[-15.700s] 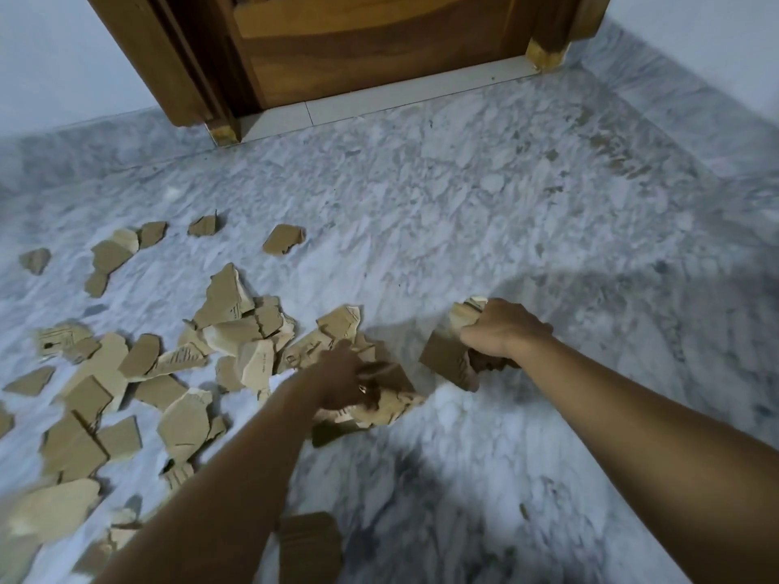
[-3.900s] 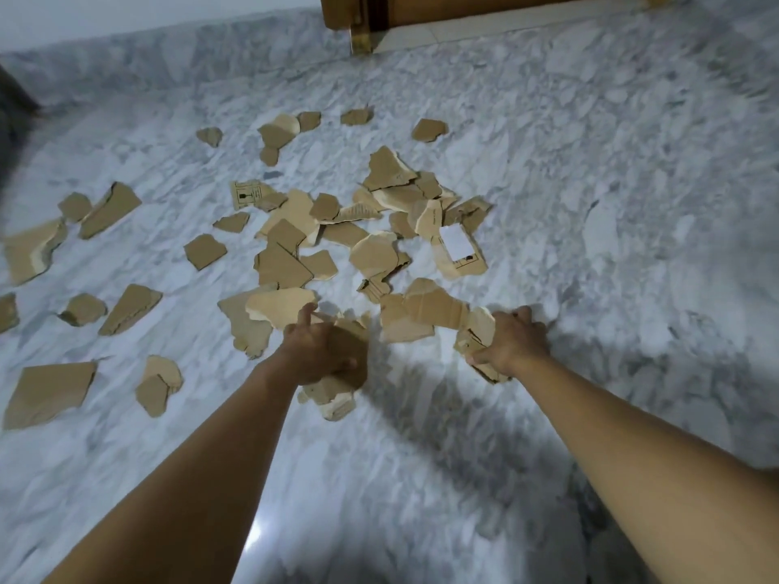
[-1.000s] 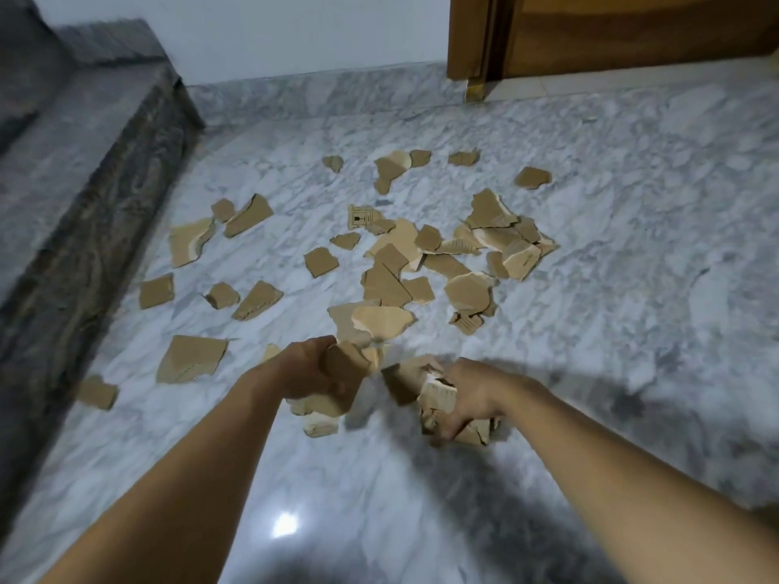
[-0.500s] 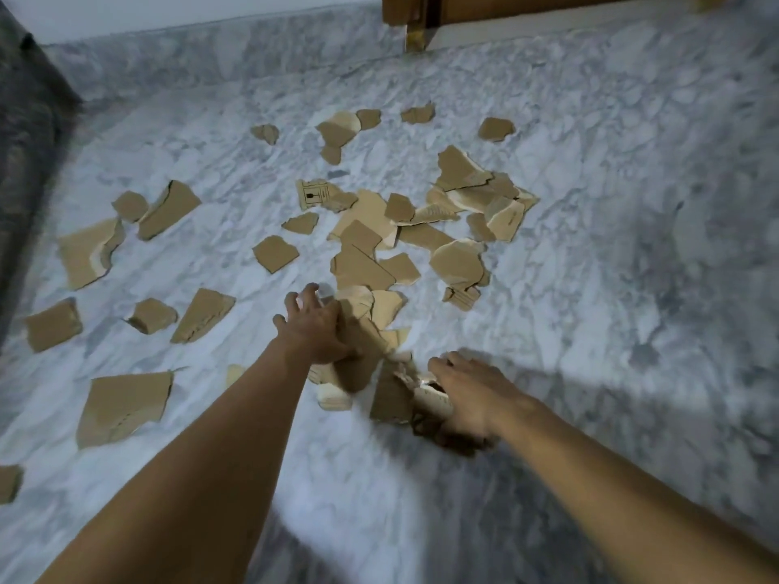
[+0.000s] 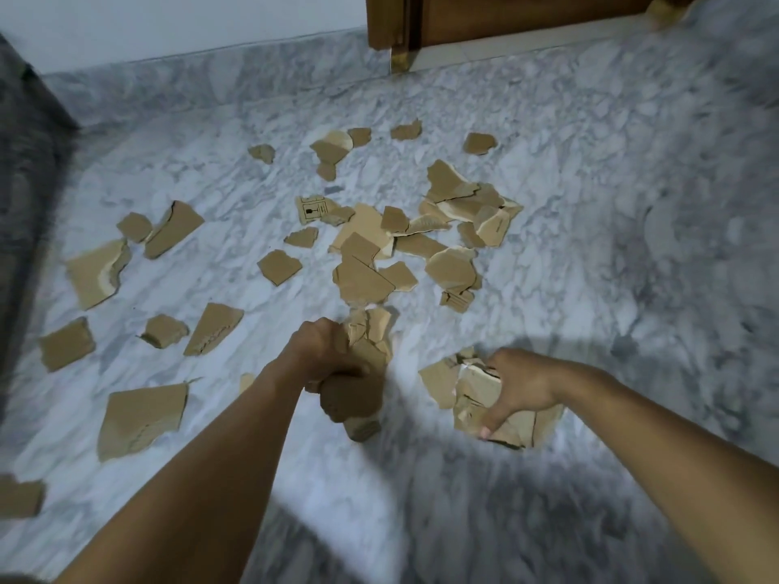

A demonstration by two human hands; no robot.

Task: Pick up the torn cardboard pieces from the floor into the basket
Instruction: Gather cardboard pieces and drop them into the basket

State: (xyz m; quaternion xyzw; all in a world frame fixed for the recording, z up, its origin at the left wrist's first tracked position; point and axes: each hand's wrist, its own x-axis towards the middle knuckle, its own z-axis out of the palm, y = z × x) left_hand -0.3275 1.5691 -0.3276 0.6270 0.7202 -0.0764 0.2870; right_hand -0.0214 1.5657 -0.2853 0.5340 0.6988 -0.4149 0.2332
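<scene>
Several torn brown cardboard pieces (image 5: 362,284) lie scattered over the grey marble floor (image 5: 590,255), thickest in the middle. My left hand (image 5: 326,356) is closed around a bunch of cardboard pieces (image 5: 369,335) held just above the floor. My right hand (image 5: 520,385) grips a second stack of cardboard pieces (image 5: 468,389), fingers wrapped over its near edge. Larger single pieces (image 5: 141,417) lie to the left of my left arm. No basket is in view.
A wooden door and frame (image 5: 484,19) stand at the far side. A dark stone step (image 5: 29,174) runs along the left edge. A white wall (image 5: 168,23) closes the far left.
Both hands stay closed on their cardboard bunches. My left hand has tightened into a fist round its pieces, and the hands have drawn slightly apart. The camera has tilted up a little.
</scene>
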